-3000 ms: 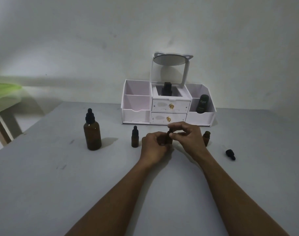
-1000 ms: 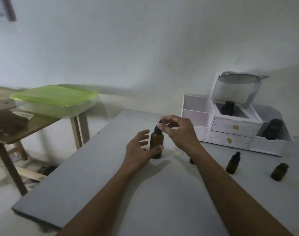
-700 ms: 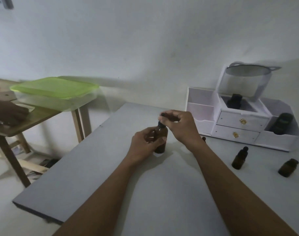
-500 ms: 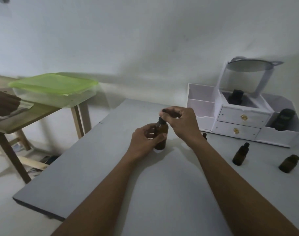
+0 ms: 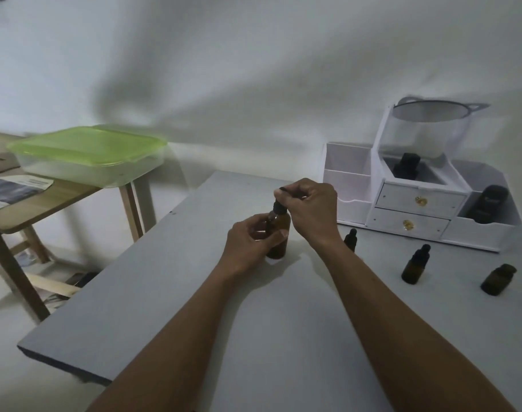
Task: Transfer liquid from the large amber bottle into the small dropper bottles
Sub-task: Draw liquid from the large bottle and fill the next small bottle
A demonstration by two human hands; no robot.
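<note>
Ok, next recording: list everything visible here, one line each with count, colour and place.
Large amber glass bottle: one, brown, upright on table, held.
Black dropper cap: one, at the large bottle's neck, pinched.
Small amber dropper bottles: three, right of the hands; two capped, one open.
White plastic organiser: one, back right; dark containers inside.
Grey table: one.
Green-lidded clear box: one, on wooden side table, left.
Left hand: grip around the large bottle.
Right hand: grip on the cap.

Bare grey table leftward; three small dropper bottles crowding the right.
</note>
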